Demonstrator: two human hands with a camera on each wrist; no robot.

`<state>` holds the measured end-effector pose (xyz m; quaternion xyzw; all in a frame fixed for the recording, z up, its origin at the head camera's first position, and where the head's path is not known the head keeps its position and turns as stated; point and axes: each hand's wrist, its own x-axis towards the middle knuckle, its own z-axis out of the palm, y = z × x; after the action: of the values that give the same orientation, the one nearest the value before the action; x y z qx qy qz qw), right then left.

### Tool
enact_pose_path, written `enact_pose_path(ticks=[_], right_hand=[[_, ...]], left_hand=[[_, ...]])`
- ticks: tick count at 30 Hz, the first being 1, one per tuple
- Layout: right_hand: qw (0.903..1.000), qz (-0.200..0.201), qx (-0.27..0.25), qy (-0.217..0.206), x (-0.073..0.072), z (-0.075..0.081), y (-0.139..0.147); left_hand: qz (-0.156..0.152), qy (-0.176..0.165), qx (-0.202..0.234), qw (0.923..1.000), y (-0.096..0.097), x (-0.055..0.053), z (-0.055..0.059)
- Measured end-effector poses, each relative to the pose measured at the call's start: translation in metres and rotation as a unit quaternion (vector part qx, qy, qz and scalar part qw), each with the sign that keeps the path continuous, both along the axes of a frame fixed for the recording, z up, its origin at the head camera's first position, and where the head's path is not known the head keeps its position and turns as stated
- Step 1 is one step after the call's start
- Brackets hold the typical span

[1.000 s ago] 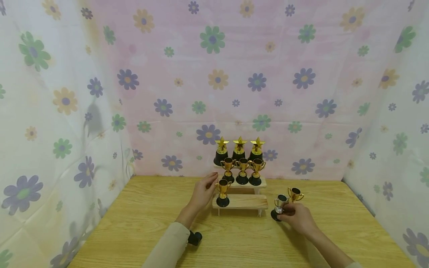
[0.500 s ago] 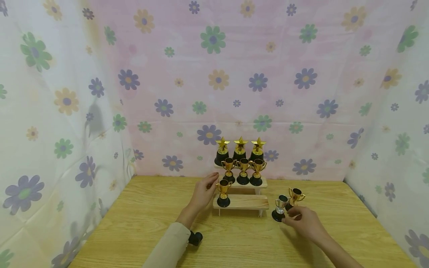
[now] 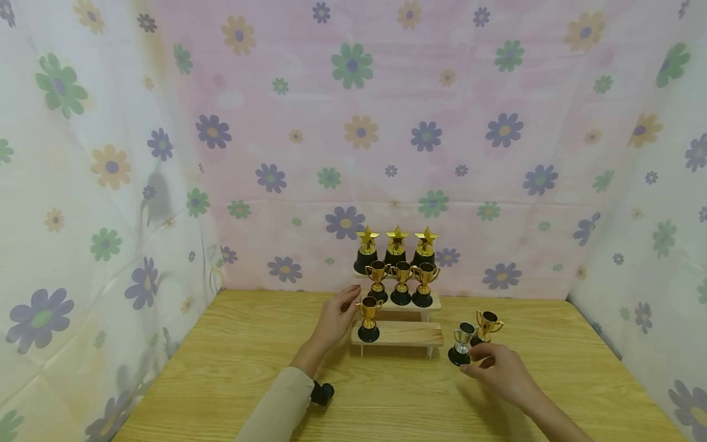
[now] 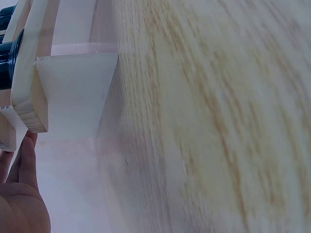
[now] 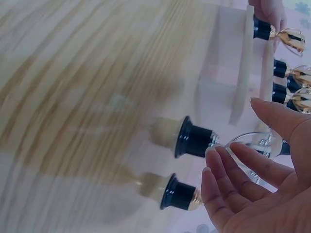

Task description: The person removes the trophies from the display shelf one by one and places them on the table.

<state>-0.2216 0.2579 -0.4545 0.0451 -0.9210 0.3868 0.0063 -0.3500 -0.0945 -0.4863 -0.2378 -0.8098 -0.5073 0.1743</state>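
A small silver trophy cup (image 3: 463, 341) with a black base stands upright on the table, right of the stepped wooden shelf (image 3: 405, 334). My right hand (image 3: 499, 367) is just beside it, fingers loosely bent and thumb held apart, gripping nothing; in the right wrist view its fingers (image 5: 233, 179) overlap the silver cup, so contact is hard to judge. Behind that cup is a gold trophy cup (image 3: 488, 325). At the shelf's left end, my left hand (image 3: 335, 316) reaches with extended fingers; in the left wrist view its fingertips (image 4: 30, 141) touch the end of a shelf board (image 4: 29, 104).
Three gold star trophies (image 3: 396, 245) occupy the top step, and three gold cups (image 3: 402, 285) the middle one. A single gold cup (image 3: 369, 319) is at the left of the lowest step. By the left sleeve a black object (image 3: 322, 393) shows. Flowered cloth (image 3: 353, 153) surrounds the table.
One second ago my right hand held the silver cup; its fingers have since come off, and the hand has drawn slightly back. The left hand stays at the shelf's end.
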Motion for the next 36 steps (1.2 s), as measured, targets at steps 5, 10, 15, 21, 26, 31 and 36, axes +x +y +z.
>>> enact_pose_path(ticks=[5, 10, 15, 21, 26, 31, 36], right_hand=[[0.9996, 0.024, -0.004, 0.014, 0.003, 0.006, -0.008], [0.9988, 0.042, -0.019, 0.02, 0.003, 0.01, -0.017], [0.9966, 0.069, -0.036, 0.029, 0.002, 0.014, -0.028], [0.9928, 0.097, -0.039, 0.059, -0.004, 0.017, -0.043], [0.9891, 0.121, -0.038, 0.075, -0.01, 0.018, -0.055], [0.9851, 0.137, -0.034, 0.099, -0.016, 0.016, -0.067], [0.9829, 0.141, -0.039, 0.111, -0.022, 0.014, -0.08]], left_hand=[[0.0, -0.002, 0.003, 1.0, 0.0, 0.0, 0.0], [0.001, 0.0, 0.004, 1.0, 0.0, 0.0, -0.002], [0.001, -0.005, 0.001, 1.0, 0.0, 0.001, 0.0], [0.002, 0.0, -0.001, 1.0, 0.001, 0.001, 0.001], [-0.003, 0.001, 0.004, 1.0, 0.001, 0.001, 0.001], [-0.003, 0.001, 0.006, 1.0, 0.001, 0.0, 0.0], [-0.006, -0.009, 0.008, 0.9999, 0.001, 0.0, 0.001]])
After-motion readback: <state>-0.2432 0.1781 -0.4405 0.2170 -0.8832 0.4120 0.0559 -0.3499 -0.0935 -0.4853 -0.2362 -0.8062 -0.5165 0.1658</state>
